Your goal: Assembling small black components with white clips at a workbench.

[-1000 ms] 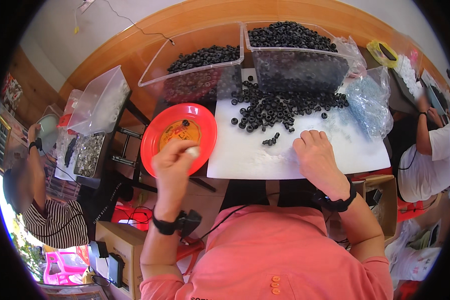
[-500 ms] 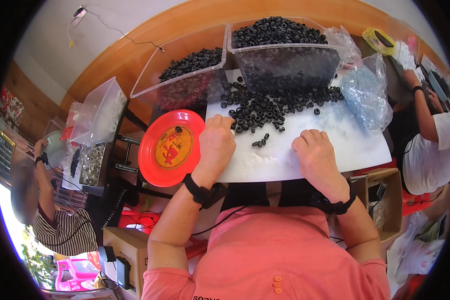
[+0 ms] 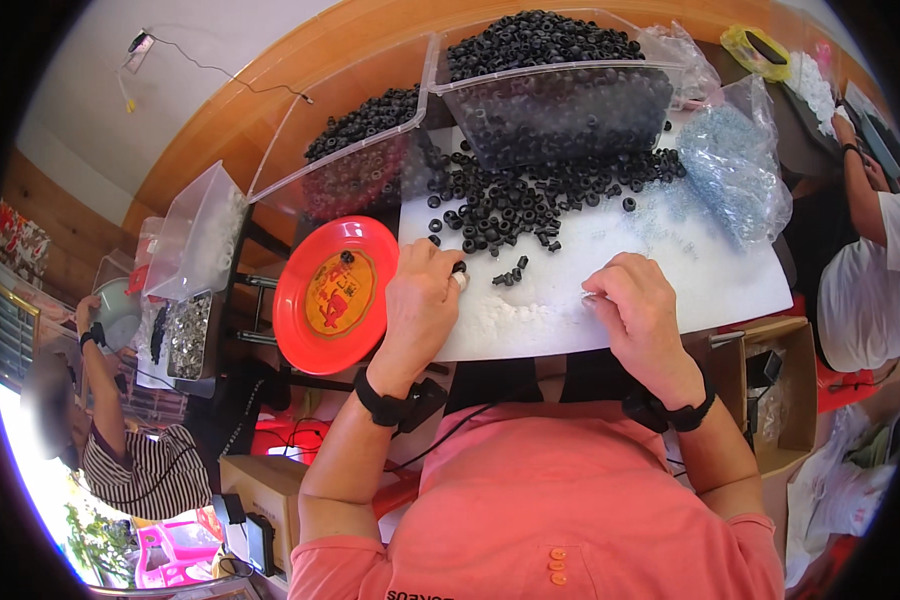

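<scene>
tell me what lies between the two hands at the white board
In the head view, a few black parts and some white crumbs on the board.

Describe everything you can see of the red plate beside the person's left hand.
The red plate is round, glossy and plastic-looking, with a broad red border around an orange-yellow centre with red printed markings. It lies face up, left of the white work surface. One small black piece rests near the top of its centre. The left hand is close by its right edge; whether they touch is unclear, and what supports the plate is mostly hidden.
</scene>
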A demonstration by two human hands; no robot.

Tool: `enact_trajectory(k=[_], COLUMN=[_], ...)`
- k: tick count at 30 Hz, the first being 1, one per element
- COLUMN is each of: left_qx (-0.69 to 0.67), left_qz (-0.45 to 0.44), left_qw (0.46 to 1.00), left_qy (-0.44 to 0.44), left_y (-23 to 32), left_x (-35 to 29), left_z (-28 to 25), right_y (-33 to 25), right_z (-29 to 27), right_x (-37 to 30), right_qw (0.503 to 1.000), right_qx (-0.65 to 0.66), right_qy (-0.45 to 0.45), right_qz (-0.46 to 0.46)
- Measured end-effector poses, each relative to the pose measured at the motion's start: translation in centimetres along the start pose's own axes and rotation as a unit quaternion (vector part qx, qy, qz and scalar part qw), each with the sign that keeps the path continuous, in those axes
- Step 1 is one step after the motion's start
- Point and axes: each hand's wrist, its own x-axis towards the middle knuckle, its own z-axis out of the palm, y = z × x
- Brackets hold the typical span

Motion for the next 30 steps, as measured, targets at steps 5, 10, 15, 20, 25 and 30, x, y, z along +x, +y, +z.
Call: enact_trajectory(k=[5, 10, 15, 20, 25, 30], left_qx=[-0.034, -0.275, -0.553, -0.663, -0.731, -0.753], left_qz=[-0.015, -0.140, -0.288, -0.297, -0.324, -0.339], left_qw=[0.999, 0.951, 0.778, 0.678, 0.584, 0.548], left_qy=[-0.003, -0.019, -0.080, -0.114, -0.138, -0.138], left_y=[-0.8, 1.8, 3.6, 4.6, 4.9, 4.7], left_x=[-0.6, -1.5, -2.2, -2.7, -2.8, -3.1], left_z=[0.1, -1.1, -1.4, -1.4, -1.1, -0.6], right_y=[-0.8, -1.9, -3.6, -4.4, -4.4, -4.4], right_z=[-0.1, 0.9, 2.2, 2.6, 2.0, 1.7], right_x=[0.1, 0.5, 1.4, 1.3, 1.2, 1.2], right_qw=[0.998, 0.984, 0.943, 0.932, 0.918, 0.897], right_qx=[0.057, 0.165, 0.320, 0.347, 0.372, 0.415], right_qy=[-0.006, -0.030, -0.032, -0.046, -0.063, -0.057], right_qz=[0.019, 0.061, 0.084, 0.098, 0.124, 0.141])
